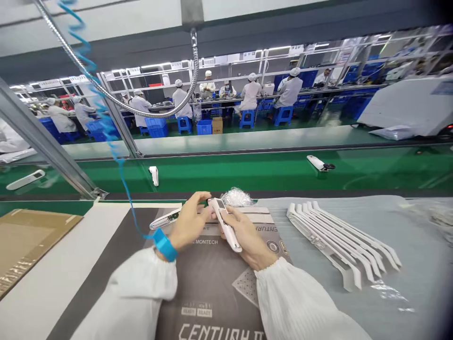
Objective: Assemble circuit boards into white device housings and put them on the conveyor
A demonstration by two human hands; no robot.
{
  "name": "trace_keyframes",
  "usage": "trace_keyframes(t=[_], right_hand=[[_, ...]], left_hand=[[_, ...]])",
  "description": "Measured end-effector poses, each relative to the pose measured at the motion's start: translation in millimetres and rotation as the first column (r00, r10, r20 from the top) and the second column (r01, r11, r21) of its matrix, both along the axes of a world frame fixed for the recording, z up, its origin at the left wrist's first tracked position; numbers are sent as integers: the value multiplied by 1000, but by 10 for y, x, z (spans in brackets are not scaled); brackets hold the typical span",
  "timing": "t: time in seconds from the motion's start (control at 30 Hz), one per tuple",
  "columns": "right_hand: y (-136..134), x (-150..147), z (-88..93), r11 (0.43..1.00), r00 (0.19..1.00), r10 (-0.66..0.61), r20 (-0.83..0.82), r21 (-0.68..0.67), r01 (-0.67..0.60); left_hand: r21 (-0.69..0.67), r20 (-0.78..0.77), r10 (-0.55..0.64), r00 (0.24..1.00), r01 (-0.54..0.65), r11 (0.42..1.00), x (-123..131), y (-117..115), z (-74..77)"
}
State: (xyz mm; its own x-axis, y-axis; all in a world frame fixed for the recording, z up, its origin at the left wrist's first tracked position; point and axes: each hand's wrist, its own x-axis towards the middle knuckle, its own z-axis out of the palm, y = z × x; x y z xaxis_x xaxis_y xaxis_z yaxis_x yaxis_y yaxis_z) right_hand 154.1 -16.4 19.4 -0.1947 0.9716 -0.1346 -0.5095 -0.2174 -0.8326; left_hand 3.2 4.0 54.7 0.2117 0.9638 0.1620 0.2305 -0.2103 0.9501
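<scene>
My right hand (247,233) is wrapped around a slim white handheld device (230,231) with a small dark screen at its upper end. At that end, my left hand (191,219) has its fingers curled against the device's head; a blue wrist strap (165,245) with a coiled cord is on this wrist. Behind the left hand lies an opened white housing (164,220) with a green circuit board showing. A clump of clear plastic film (236,197) sits just beyond the device. Both hands are over a dark printed cardboard sheet (208,283).
Several white plastic shells (339,241) lie side by side on grey foam (417,264) at right. A green conveyor belt (226,172) beyond carries a white device (316,163) and other white pieces. Brown cardboard (35,236) lies left. Co-workers sit in the background.
</scene>
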Motion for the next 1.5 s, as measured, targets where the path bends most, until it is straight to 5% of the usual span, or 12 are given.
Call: trace_keyframes(t=[0.07,0.13,0.27,0.37,0.47,0.63,0.73,0.9,1.0,1.1,1.27,1.5], right_hand=[[3,-64,-91,993,994,-105,23,58,104],[6,-105,-163,987,989,-138,45,91,134],[6,-56,-188,971,930,-211,302,178,162],[13,78,-138,868,680,-440,586,471,157],[32,196,-97,693,381,-651,657,719,-57],[5,190,-71,607,54,-765,642,746,-274],[-75,119,-53,622,47,-744,666,717,-314],[49,171,-39,679,296,-659,691,716,-162],[376,319,-19,785,82,-618,782,620,14],[640,488,35,869,-211,-489,847,494,-28],[529,932,224,873,-294,-481,826,480,-81],[-260,1668,441,950,-516,-302,802,299,-91]], left_hand=[[-148,137,127,982,-106,983,79,-148,-197],[-292,225,89,970,-20,956,159,-241,-341],[-267,200,-7,980,61,962,163,-283,-395],[-97,1,-31,1000,31,995,20,-249,-313],[62,-235,32,971,-18,998,-107,-241,-255],[219,-447,155,881,-61,974,-116,-292,-267],[172,-443,214,870,-152,973,-99,-280,-260],[15,-209,404,891,-410,912,-205,-144,-232],[-147,22,398,917,-391,909,-261,-86,-230],[-240,163,384,909,-341,909,-250,-89,-192],[-323,290,352,890,-255,911,-194,-147,-78],[-326,300,271,915,-168,930,-198,-174,-54]])
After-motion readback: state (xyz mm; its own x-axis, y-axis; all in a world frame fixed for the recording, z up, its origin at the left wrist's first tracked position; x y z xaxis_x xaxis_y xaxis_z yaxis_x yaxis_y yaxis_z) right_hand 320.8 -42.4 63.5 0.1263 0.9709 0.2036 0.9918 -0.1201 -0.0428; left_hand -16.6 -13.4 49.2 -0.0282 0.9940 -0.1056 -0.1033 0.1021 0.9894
